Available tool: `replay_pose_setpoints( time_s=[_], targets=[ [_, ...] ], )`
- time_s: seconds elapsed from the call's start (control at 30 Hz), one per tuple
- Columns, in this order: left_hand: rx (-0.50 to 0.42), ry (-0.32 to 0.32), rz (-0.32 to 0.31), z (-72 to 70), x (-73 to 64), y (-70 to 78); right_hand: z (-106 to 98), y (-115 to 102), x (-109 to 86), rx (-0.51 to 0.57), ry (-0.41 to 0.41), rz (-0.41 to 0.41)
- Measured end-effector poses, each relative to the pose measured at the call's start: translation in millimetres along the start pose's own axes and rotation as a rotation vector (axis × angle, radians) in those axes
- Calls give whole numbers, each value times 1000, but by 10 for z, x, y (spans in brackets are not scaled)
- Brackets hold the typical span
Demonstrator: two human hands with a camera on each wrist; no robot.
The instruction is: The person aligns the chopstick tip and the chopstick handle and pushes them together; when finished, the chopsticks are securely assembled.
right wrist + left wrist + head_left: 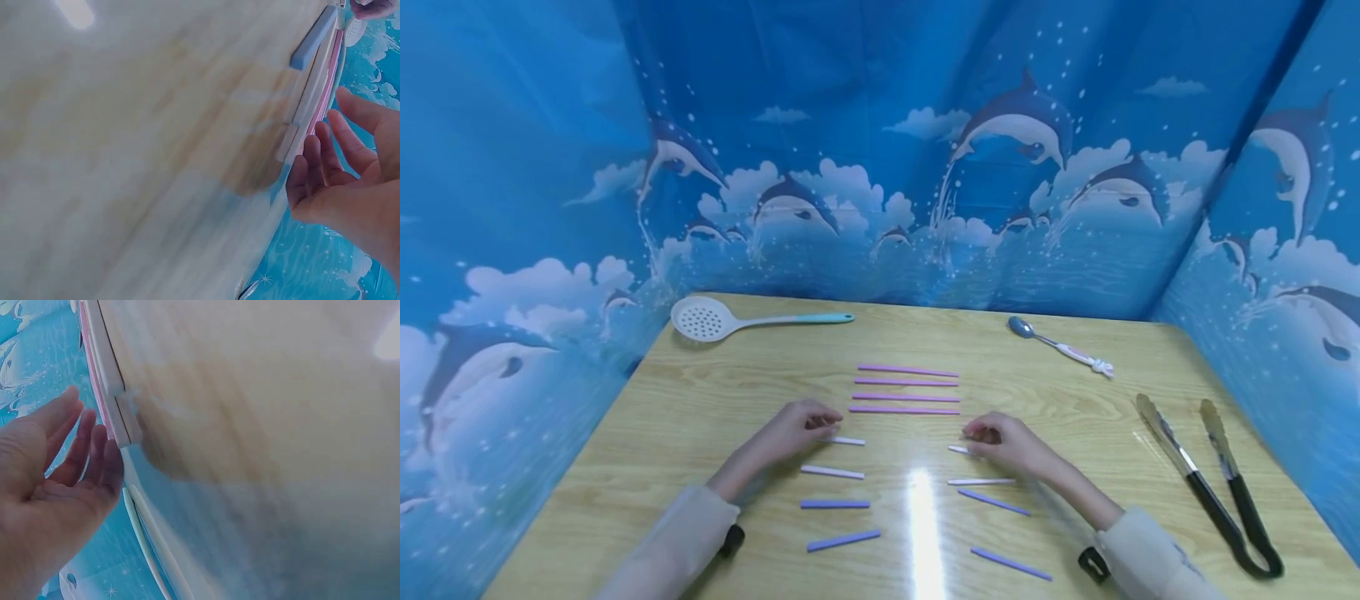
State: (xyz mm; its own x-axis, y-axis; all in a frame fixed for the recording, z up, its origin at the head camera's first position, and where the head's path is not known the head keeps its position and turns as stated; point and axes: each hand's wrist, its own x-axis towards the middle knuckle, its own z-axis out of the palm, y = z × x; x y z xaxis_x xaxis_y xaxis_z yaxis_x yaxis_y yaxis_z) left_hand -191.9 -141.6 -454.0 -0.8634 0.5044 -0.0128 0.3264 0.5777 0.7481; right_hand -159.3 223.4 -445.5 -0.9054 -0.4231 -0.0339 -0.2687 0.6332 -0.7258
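Several long pink sticks (906, 397) lie one behind another at mid-table. In front of them, two columns of shorter sticks run toward me, whitish at the far end and blue-violet nearer. My left hand (800, 427) hovers over the outer end of the farthest left whitish stick (850, 441). In the left wrist view, thumb and loosely bent fingers stand apart with nothing between them. Over the farthest right whitish stick (958, 449) is my right hand (1011, 443), hiding part of it. Its thumb and relaxed fingers also appear separated and hold nothing in the right wrist view.
A slotted skimmer (702, 319) lies at the far left and a spoon (1060, 344) at the far right. Black-handled tongs (1213, 492) lie spread along the right side. A blue dolphin curtain (865, 150) borders the table (625, 500) behind and beside.
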Motion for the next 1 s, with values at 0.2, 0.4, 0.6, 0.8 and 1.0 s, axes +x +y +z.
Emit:
replay_pose_setpoints(
  time_s=[0.2,0.4,0.6,0.8,1.0],
  targets=[
    [13,-47,54,16,-37,-14,8,10,-42,-14,-29,-23],
    [53,-66,91,33,-10,-29,20,21,-48,-40,-35,-58],
    [111,-72,148,46,16,-71,21,20,-44,-55,-38,-71],
    [122,-79,165,40,11,-65,27,18,-35,-64,-32,-74],
    [108,-70,161,32,4,32,40,-47,-33,-57,-16,-72]
  ],
)
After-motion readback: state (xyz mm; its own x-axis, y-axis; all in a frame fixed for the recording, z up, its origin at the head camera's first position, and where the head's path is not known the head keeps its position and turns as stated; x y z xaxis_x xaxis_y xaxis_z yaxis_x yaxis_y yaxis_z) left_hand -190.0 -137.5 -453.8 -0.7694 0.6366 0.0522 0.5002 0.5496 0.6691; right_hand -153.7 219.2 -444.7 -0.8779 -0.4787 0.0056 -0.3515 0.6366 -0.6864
